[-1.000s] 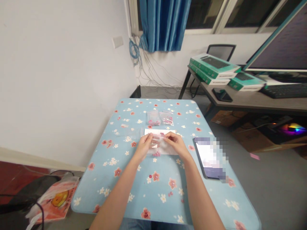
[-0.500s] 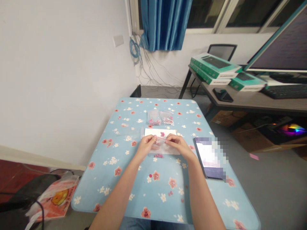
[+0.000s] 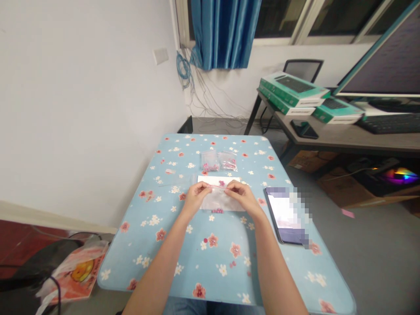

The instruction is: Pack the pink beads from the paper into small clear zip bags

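Note:
A clear zip bag (image 3: 223, 202) with a thin red line along its top edge is stretched between both hands. My left hand (image 3: 196, 196) pinches the left end of that edge with thumb and fingers. At the right end, my right hand (image 3: 242, 195) pinches the same edge. Behind the bag lies a white card or paper (image 3: 205, 179), partly covered, with a small cluster of dark pink beads (image 3: 222, 183) near it. More pink beads (image 3: 217, 211) show at the bag's lower edge; whether they are inside it I cannot tell.
Two small clear bags of pink pieces, a left one (image 3: 210, 162) and a right one (image 3: 229, 162), lie farther back on the flowered table (image 3: 183, 271). A tablet (image 3: 284, 214) rests at the right. Keyboard boxes (image 3: 295, 92) and a phone (image 3: 304, 129) occupy the neighbouring desk.
The left fingers have shifted up from the front of the bag to its top edge. The red line now runs straighter between the two hands.

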The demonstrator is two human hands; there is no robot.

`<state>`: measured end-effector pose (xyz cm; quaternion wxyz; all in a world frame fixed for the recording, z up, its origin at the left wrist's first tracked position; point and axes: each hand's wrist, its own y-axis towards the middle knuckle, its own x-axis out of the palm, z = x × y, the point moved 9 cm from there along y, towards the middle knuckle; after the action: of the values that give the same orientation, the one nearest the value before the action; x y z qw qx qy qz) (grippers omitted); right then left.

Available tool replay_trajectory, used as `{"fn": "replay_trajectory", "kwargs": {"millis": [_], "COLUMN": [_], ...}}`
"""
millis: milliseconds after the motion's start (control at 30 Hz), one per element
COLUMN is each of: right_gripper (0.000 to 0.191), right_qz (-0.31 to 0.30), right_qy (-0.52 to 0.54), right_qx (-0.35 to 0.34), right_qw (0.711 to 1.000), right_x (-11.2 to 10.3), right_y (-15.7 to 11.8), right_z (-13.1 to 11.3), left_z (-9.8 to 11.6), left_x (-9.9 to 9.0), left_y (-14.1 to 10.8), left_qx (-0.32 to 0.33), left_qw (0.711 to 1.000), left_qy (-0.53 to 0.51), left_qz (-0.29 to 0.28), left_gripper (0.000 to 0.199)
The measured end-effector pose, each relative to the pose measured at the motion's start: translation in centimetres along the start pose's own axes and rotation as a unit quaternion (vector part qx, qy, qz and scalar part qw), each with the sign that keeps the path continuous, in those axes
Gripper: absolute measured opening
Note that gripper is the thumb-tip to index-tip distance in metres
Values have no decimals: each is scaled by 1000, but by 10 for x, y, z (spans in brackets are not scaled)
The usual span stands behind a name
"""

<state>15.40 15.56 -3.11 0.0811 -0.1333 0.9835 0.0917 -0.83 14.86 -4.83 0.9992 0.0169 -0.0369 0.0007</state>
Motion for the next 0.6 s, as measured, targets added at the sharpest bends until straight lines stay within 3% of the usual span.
{"fn": "replay_trajectory", "kwargs": {"millis": [267,433,600], "right_gripper": [18,16,16], "right_qz": [18,20,25], "right_qy": [-11,-15,-17], "right_qx": [-20,-22,-25], "right_qw": [1000,999,999], "right_x": [4,7,9], "right_y": [3,3,4], "right_z": [-4,-4,-7], "left_z": [6,3,7], "left_x": [-6,-3,1], "left_y": [0,0,0], "left_qx": [32,23,63], "left_qw": [999,1000,998], "left_qy": [16,2,20], "left_qz": [25,18,-2], "left_gripper": [13,11,12]}}
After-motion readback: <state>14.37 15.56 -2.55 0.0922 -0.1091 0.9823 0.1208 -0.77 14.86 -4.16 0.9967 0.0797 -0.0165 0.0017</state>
